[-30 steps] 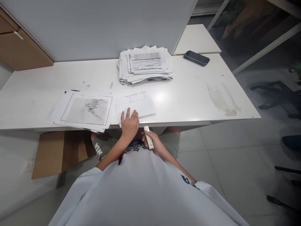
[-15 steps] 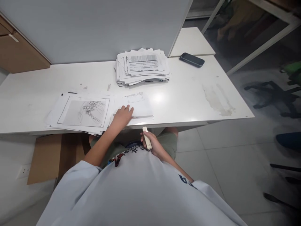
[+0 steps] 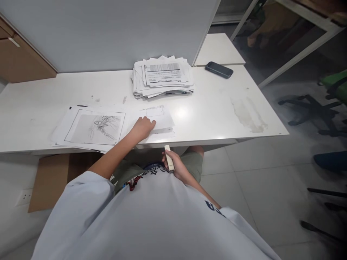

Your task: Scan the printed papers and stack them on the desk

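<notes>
By the desk (image 3: 208,108), the right hand (image 3: 176,165) holds a stapler (image 3: 169,157).

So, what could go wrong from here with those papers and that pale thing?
The drawing sheets lie at the desk's front edge, partly hidden by the left forearm; a brush might knock them off. The left hand might skew the papers under it. The right hand holds the pale thing off the desk, so a slip could drop it.
</notes>
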The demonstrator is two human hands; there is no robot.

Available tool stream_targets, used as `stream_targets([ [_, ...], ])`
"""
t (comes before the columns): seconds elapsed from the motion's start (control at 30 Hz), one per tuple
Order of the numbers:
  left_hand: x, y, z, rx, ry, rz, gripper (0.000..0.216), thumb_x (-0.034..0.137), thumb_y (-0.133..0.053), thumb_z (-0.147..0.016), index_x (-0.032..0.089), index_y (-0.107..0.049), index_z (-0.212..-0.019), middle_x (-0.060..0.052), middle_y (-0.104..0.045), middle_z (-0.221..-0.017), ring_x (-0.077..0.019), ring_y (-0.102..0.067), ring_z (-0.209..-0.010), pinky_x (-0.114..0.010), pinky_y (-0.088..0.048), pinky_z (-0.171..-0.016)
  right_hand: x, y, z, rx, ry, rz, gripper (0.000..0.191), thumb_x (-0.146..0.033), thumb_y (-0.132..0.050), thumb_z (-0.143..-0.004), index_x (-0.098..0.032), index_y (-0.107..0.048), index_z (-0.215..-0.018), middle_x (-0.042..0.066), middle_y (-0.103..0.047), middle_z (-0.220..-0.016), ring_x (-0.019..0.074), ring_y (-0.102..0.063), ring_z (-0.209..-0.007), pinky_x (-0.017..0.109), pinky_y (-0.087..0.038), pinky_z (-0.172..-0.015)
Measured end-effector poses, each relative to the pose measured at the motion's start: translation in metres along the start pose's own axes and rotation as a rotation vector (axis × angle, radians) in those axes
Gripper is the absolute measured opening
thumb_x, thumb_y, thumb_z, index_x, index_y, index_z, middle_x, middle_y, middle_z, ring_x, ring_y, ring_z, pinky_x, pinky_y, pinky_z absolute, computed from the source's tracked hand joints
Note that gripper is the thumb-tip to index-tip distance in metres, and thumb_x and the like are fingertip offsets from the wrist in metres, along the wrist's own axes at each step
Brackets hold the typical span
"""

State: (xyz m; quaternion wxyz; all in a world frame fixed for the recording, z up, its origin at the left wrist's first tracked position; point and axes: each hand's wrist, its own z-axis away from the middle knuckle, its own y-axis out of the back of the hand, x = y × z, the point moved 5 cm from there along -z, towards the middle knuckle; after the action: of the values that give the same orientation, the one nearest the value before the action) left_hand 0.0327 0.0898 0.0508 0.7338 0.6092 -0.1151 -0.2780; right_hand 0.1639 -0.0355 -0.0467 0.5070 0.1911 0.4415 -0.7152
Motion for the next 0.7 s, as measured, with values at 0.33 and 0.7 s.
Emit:
stream_targets([
  [0.33, 0.007, 0.001, 0.001, -0.029, 0.055, 0.007, 0.033, 0.032, -0.064, -0.084, 0.014, -0.059, -0.111, -0.018, -0.067, -0.101, -0.0318, -0.060, -0.098, -0.036, -0.044, -0.074, 0.006, 0.004, -0.004, 0.017, -0.025, -0.001, 0.035, -0.051, -0.070, -0.068, -0.019, -0.059, -0.077, -0.002, -0.061, -0.054, 0.0094, -0.046, -0.036, 0.021, -0.031, -0.032],
  [0.7, 0.016, 0.005, 0.013, 0.288, 0.064, -0.012, 0.045, -0.005, -0.033, -0.082, 0.009, -0.058, -0.117, -0.014, -0.065, -0.082, -0.0261, -0.064, -0.080, -0.036, -0.041, -0.065, 0.001, 0.008, -0.002, 0.046, 0.014, -0.021, 0.037, -0.053, -0.070, -0.068, -0.019, -0.060, -0.077, -0.001, -0.060, -0.056, 0.0097, -0.046, -0.037, 0.022, -0.031, -0.034],
])
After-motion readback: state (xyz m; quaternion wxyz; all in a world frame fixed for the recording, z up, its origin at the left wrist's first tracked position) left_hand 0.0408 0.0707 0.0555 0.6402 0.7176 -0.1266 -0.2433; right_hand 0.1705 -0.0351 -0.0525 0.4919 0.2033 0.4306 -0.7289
